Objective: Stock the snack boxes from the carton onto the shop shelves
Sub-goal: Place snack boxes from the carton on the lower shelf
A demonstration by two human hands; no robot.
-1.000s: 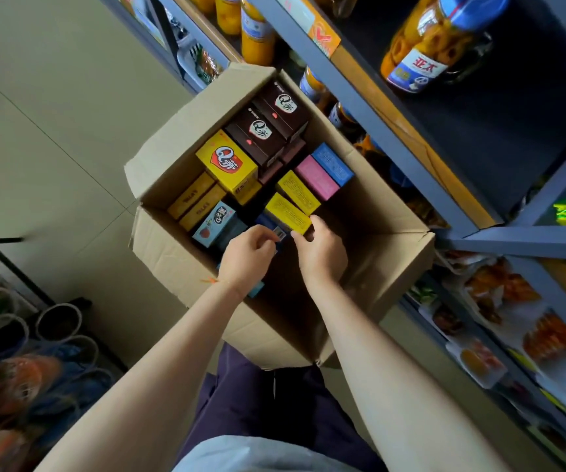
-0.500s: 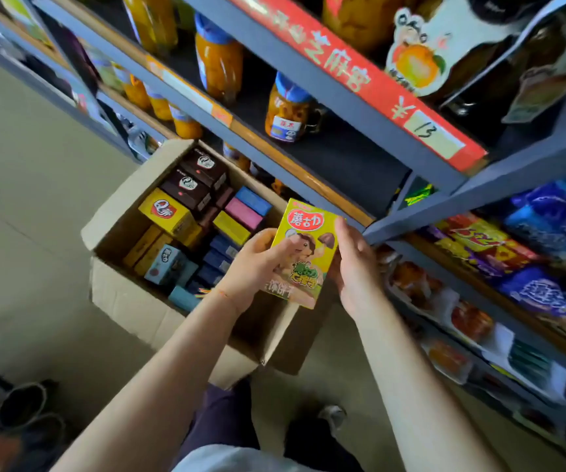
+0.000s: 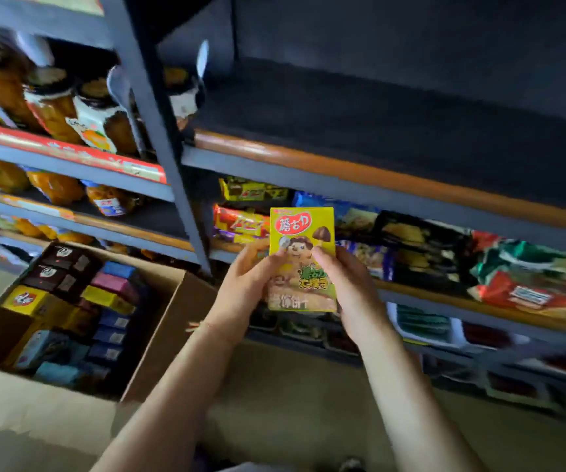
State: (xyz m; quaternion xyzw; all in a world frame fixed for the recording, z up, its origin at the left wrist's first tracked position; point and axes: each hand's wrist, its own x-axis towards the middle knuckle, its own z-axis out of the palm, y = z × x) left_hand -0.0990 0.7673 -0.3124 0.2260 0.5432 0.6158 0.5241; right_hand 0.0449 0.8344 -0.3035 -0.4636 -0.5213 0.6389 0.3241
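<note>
Your hands: left hand [image 3: 245, 284] and right hand [image 3: 349, 284] grip opposite sides of one yellow snack box [image 3: 302, 258] | box: upright between your palms, face toward you, held in the air before the packet shelf [image 3: 445, 298] | carton [image 3: 159, 332]: open, lower left, well apart from the held box, other boxes still inside.

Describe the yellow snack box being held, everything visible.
The yellow snack box looks like glossy printed cardboard: a red logo patch at the top, a cartoon child with a chocolate mushroom, green lettering and pictured biscuits lower down. It looks closed and undented, upright, front face to the camera. The left hand and the right hand grip its lower side edges, in the air before the packet shelf, to the right of the carton.
</note>
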